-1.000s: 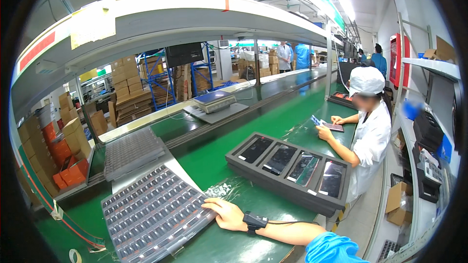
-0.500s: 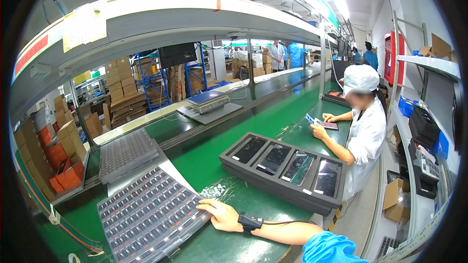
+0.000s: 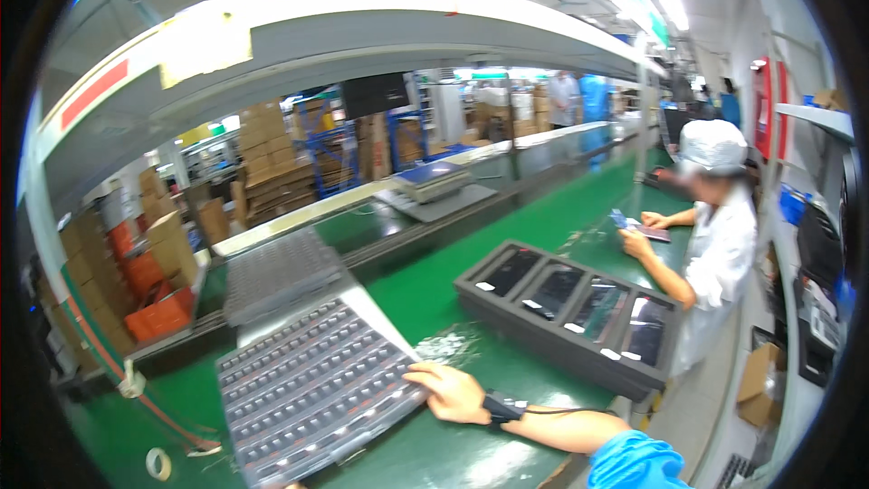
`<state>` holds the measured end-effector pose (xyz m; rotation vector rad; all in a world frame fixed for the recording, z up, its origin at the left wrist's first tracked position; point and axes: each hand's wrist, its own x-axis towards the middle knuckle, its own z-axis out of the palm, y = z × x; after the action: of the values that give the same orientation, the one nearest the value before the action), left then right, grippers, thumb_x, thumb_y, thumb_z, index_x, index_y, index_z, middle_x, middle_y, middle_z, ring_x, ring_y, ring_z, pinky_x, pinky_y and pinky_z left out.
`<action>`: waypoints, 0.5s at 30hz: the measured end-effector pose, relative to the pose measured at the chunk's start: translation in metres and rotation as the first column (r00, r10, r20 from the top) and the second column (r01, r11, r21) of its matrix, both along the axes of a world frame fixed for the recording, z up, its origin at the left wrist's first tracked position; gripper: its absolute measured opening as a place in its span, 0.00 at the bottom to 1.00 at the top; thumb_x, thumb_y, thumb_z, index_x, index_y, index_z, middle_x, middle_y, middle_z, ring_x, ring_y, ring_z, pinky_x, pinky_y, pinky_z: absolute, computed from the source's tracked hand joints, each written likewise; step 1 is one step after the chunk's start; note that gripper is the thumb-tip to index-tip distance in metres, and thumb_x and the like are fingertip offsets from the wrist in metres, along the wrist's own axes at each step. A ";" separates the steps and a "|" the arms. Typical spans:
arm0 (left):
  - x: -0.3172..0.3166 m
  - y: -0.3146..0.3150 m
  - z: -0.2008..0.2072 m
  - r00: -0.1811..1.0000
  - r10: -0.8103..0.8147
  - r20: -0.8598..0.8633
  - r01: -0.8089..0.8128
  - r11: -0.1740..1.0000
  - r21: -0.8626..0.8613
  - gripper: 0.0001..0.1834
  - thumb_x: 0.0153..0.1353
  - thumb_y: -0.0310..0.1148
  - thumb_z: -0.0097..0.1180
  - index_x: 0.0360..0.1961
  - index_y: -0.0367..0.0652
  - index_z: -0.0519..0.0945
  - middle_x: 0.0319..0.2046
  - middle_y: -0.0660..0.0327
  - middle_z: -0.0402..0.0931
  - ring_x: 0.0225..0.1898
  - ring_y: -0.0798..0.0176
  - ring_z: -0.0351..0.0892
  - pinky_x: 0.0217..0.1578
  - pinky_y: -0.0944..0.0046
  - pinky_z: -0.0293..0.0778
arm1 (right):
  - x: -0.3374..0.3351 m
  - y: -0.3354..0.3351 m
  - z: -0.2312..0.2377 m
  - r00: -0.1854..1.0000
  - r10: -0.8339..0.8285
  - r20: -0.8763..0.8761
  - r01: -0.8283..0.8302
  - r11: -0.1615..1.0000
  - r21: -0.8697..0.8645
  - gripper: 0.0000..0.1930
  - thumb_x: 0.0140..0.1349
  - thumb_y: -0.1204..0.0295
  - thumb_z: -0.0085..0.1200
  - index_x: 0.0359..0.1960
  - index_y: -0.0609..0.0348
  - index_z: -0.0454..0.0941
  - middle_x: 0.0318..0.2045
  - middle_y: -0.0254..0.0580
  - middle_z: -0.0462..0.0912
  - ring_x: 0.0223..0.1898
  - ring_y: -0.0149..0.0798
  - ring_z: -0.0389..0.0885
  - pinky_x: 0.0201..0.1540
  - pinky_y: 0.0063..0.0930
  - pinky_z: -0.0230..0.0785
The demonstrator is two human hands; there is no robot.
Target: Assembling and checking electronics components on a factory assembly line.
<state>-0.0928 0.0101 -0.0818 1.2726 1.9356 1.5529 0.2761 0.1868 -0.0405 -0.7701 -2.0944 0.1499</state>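
Note:
A clear plastic compartment tray [image 3: 317, 389], with rows of small dark parts in its pockets, lies at the near left of the green bench. My right hand [image 3: 455, 394] grips its right edge, fingers bent over the rim; a black band with a cable is around that wrist. Of my left hand, only a skin-coloured sliver [image 3: 295, 486] may show under the tray's near edge, too little to read its fingers. Beyond this tray, a similar tray stack [image 3: 279, 276] rests on the bench. To the right, a black foam tray [image 3: 552, 349] holds several dark-screened phones or panels.
At the right, a co-worker in white coat and cap [image 3: 720, 226] handles a phone-like device. A scale [image 3: 434, 183] stands on the far side. A tape roll [image 3: 158, 464] lies at the near left. Overhead runs a long shelf [image 3: 380, 45]; cartons [image 3: 267, 149] are stacked behind.
The scene has shifted rightward in the picture and is slightly blurred. My right hand stays on the tray's edge. The tape roll shows more fully.

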 end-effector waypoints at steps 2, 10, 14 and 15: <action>-0.009 -0.001 -0.013 0.998 -0.068 0.017 0.069 0.996 -0.062 0.24 0.71 0.51 0.43 0.46 0.42 0.80 0.35 0.53 0.82 0.32 0.53 0.83 0.33 0.58 0.79 | 0.003 -0.001 0.004 1.000 -0.028 0.000 0.028 0.999 0.024 0.29 0.46 0.82 0.51 0.56 0.58 0.76 0.56 0.51 0.78 0.56 0.53 0.79 0.59 0.40 0.75; 0.031 -0.004 0.037 0.773 -0.280 0.569 0.276 0.956 0.094 0.29 0.50 0.21 0.73 0.55 0.39 0.77 0.51 0.61 0.79 0.52 0.63 0.77 0.56 0.62 0.71 | 0.002 -0.007 0.014 0.994 -0.107 -0.003 0.107 0.994 -0.013 0.28 0.45 0.85 0.50 0.53 0.57 0.79 0.54 0.51 0.79 0.54 0.55 0.80 0.56 0.41 0.75; 0.028 -0.001 0.042 0.624 -0.367 0.690 0.289 0.929 0.232 0.25 0.58 0.25 0.70 0.57 0.42 0.76 0.53 0.63 0.77 0.55 0.65 0.75 0.59 0.60 0.70 | -0.006 -0.006 0.012 0.971 -0.195 0.137 0.187 0.980 0.070 0.33 0.45 0.80 0.56 0.59 0.59 0.72 0.59 0.55 0.73 0.62 0.58 0.70 0.64 0.50 0.60; 0.028 0.001 0.041 0.587 -0.363 0.724 0.261 0.931 0.256 0.24 0.61 0.27 0.68 0.58 0.43 0.76 0.54 0.64 0.77 0.56 0.65 0.74 0.60 0.59 0.69 | -0.008 -0.009 0.014 0.964 -0.230 0.134 0.214 0.969 0.128 0.34 0.45 0.79 0.58 0.61 0.57 0.71 0.60 0.53 0.72 0.63 0.57 0.69 0.65 0.53 0.58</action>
<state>-0.0647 0.0107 -0.0411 0.7224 1.0140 1.6518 0.2684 0.1779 -0.0261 -0.9658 -2.1162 -0.1512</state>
